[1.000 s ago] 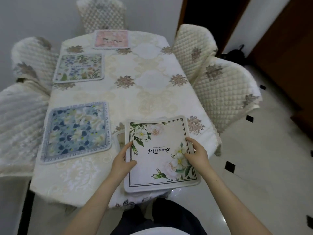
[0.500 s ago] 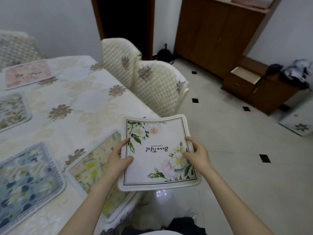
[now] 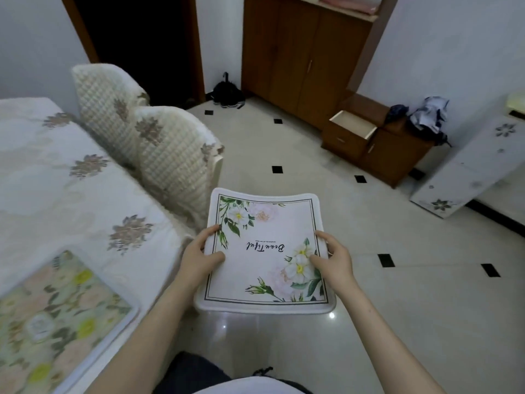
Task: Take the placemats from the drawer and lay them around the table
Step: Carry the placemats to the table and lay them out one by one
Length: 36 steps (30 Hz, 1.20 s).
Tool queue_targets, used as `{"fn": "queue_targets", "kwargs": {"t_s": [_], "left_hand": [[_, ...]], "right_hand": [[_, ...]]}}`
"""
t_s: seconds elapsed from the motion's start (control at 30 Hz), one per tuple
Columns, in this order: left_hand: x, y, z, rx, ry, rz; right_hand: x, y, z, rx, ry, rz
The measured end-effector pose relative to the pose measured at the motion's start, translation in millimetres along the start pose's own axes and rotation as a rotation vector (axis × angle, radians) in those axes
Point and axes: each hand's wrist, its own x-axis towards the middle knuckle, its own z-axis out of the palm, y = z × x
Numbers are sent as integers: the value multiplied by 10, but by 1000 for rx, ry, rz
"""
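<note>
Two hands are engaged with a single white floral placemat (image 3: 267, 251), which is held flat in the air over the tiled floor (image 3: 369, 280), just off the corner of the counter (image 3: 71, 194). The left hand (image 3: 199, 258) is closed on the mat's left edge, thumb laid on top and fingers curled beneath; the right hand (image 3: 333, 258) is closed on the right edge in the same manner. Nothing else is gripped by either hand. A yellow-flowered placemat (image 3: 56, 322) is already laid on the counter near its corner, and the open drawer (image 3: 353, 126) is seen well apart, across the room, beside the wooden cabinet (image 3: 306, 58).

It is judged that the held mat is meant for a place on the side where two quilted chairs (image 3: 159, 143) stand pushed against the counter. Several faults could arise from here. The mat is soft and sags slightly between the grips, so a loosened pinch could let it fold or drop to the floor. If it is lowered too near the rim, part of it could overhang and slide off the smooth cloth. The chair backs stand between the person and that side, so the mat's edge could be caught on them, or the mat laid crooked for lack of reach. The tablecloth could also be dragged and rucked, disturbing the mat already laid.
</note>
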Motion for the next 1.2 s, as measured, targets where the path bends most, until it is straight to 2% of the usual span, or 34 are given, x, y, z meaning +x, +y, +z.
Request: {"fn": "queue_targets", "kwargs": {"t_s": [0.17, 0.4, 0.83, 1.03, 1.2], "left_hand": [[398, 269, 550, 28, -11, 1], [1292, 515, 861, 55, -15, -15], [3808, 1477, 988, -22, -40, 14], [4732, 1709, 992, -84, 43, -39], [5589, 1866, 1031, -154, 185, -80]], "right_hand": [[510, 105, -409, 15, 34, 26], [1484, 7, -428, 49, 30, 58], [3976, -1020, -46, 33, 50, -35], [5069, -1309, 250, 42, -20, -29], [6271, -1588, 652, 38, -154, -49]]}}
